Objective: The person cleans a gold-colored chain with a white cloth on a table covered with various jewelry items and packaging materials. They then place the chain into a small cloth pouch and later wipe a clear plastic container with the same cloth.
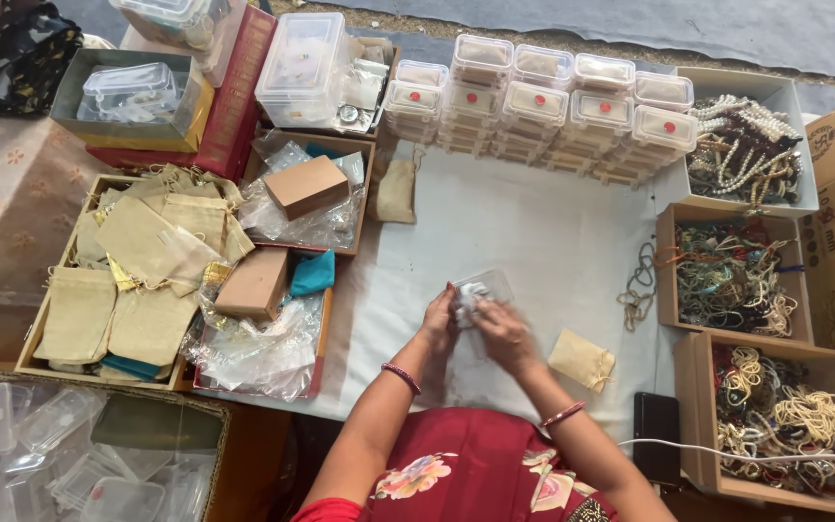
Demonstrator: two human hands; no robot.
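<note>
Fingers [463, 307] of both hands are curling narrowly around a small clear plastic box [483, 287] with something pale and crumpled inside it, over the middle of the white table cover [533, 232]. Left hand [440, 324] is gripping the box's near left side, and right hand [501, 329] is pressing on it from the right, the two hands touching each other. Each wrist is wearing a thin bangle, and the red flowered garment [475, 464] is showing below.

Just beside the right forearm a small tan cloth pouch [582, 360] is lying flat on the cover. A tangle of cord [638, 290] is lying further right, near three open cardboard boxes of beaded bracelets [736, 275]. A dark phone [656, 435] with a white cable is sitting at the table's near edge.

Well apart, at the far edge, stacks of small clear lidded boxes with red dots [543, 106] are standing in rows. To the left, a shallow tray of tan drawstring pouches [137, 271] is sitting beside trays holding clear plastic bags [263, 348] and small brown cartons [306, 186]. Empty clear boxes [41, 445] are filling a carton at the lower left.
</note>
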